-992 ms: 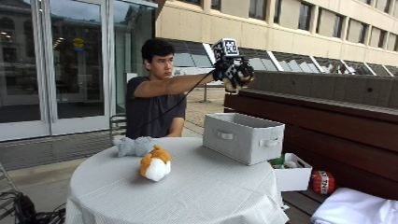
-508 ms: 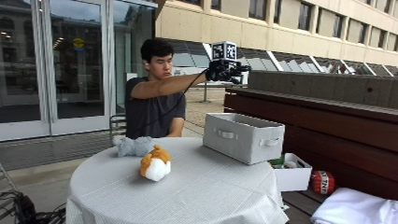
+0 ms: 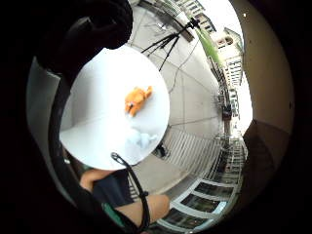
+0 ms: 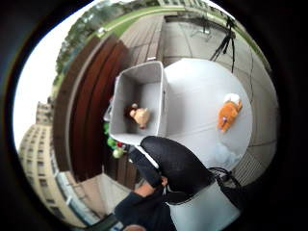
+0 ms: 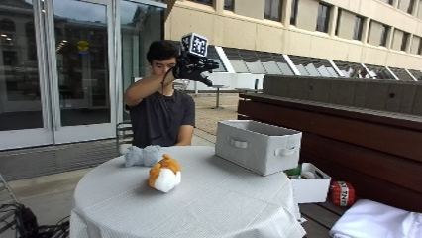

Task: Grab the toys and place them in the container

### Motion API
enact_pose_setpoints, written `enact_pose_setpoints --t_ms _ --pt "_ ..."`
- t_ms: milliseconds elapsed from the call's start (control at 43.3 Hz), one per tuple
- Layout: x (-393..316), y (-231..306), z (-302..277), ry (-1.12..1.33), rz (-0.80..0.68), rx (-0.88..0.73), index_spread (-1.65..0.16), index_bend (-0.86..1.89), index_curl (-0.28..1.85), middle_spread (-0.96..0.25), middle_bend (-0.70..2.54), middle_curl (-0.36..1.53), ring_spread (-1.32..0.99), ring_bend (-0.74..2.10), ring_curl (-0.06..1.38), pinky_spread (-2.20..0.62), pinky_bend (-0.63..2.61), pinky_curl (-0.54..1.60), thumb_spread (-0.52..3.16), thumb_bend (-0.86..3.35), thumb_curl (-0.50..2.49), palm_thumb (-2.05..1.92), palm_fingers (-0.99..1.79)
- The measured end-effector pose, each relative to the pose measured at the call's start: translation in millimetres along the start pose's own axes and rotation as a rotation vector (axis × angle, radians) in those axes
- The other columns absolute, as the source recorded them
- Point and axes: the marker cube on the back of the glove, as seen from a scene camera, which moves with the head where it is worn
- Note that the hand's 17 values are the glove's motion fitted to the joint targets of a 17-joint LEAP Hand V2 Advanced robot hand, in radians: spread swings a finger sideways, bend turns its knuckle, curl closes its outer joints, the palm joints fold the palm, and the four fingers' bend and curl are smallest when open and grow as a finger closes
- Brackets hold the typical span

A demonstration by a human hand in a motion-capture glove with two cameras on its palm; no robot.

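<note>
Right hand [image 5: 194, 68] is raised high, at the person's head level, well above the surface [image 5: 217, 208] and touching nothing. In the outside view the gloved fingers look loosely spread, and the thumb-side palm view shows one black finger [image 4: 175, 166] sticking out with nothing in it — so I judge the hand open and empty, though not every fingertip is visible. Below and out from the hand, both remaining toys lie on the surface on the person's own side, well apart from the hand. The orange toy [image 5: 164, 173] sits nearer the middle of the surface, its body upright with white front facing the camera; in the little-finger palm view its long axis [image 3: 137, 99] runs slantwise across the cloth. The pale blue toy [image 5: 143, 154] lies just behind it, closer to the person's chest, near the orange one but whether they touch I cannot tell. The container [image 5: 258, 145] stands toward the person's right, apart from both toys — the thumb-side view looks straight into it and shows one tan toy [image 4: 140, 115] already at the bottom. So the coming move, as I read it, is a long drop downward and inward from the hand to whichever toy is chosen, then a carry sideways to the container. Two toys are left to move.
</note>
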Motion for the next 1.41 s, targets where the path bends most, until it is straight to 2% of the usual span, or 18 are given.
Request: enact_pose_setpoints --t_ms 277,392,531,669,761,900,992,1084,1292,1408 --pt "87.1 70.9 5.9 0.03 0.105 -0.019 -0.28 0.04 0.09 -0.01 0.14 0.28 -0.05 0.35 0.26 0.0 1.2 0.35 0.99 -0.07 0.29 -0.08 -0.25" --pt "125.6 104.9 17.3 0.031 0.101 -0.037 -0.28 0.05 0.09 -0.01 0.14 0.28 -0.04 0.34 0.27 0.0 1.2 0.35 0.99 -0.07 0.27 -0.08 -0.25" --pt "149.6 140.5 32.9 0.039 0.15 -0.018 -0.28 0.05 0.09 0.0 0.14 0.27 -0.04 0.33 0.27 0.01 1.2 0.35 0.99 -0.07 0.26 -0.08 -0.25" --pt "155.0 168.1 52.5 0.008 0.325 -0.166 -0.28 0.05 0.08 0.0 0.15 0.27 -0.03 0.31 0.28 0.01 1.19 0.35 1.0 -0.07 0.25 -0.08 -0.24" --pt "169.3 167.4 88.2 -0.011 0.242 -0.083 -0.27 0.05 0.08 0.0 0.15 0.27 -0.03 0.31 0.28 0.02 1.2 0.35 1.0 -0.06 0.24 -0.07 -0.24" --pt "167.8 167.8 148.9 -0.049 0.362 -0.115 -0.28 0.05 0.08 0.0 0.15 0.27 -0.03 0.28 0.29 0.03 1.19 0.35 1.0 -0.06 0.24 -0.07 -0.25" --pt "171.6 162.9 188.8 -0.063 0.274 -0.091 -0.27 0.05 0.08 0.0 0.15 0.27 -0.03 0.27 0.29 0.03 1.18 0.35 1.0 -0.06 0.23 -0.07 -0.25" --pt "167.5 155.3 220.7 -0.071 0.387 -0.059 -0.28 0.05 0.09 0.0 0.15 0.27 -0.03 0.25 0.29 0.04 1.18 0.35 0.99 -0.06 0.23 -0.07 -0.25" --pt "163.7 156.4 284.3 -0.121 0.165 -0.162 -0.28 0.06 0.09 0.0 0.15 0.27 -0.04 0.2 0.29 0.05 1.15 0.34 0.97 -0.07 0.23 -0.07 -0.25" --pt "156.0 160.2 315.8 -0.177 0.131 -0.184 -0.29 0.1 0.1 -0.02 0.15 0.27 -0.04 0.18 0.29 0.05 1.12 0.33 0.97 -0.05 0.23 -0.05 -0.22"
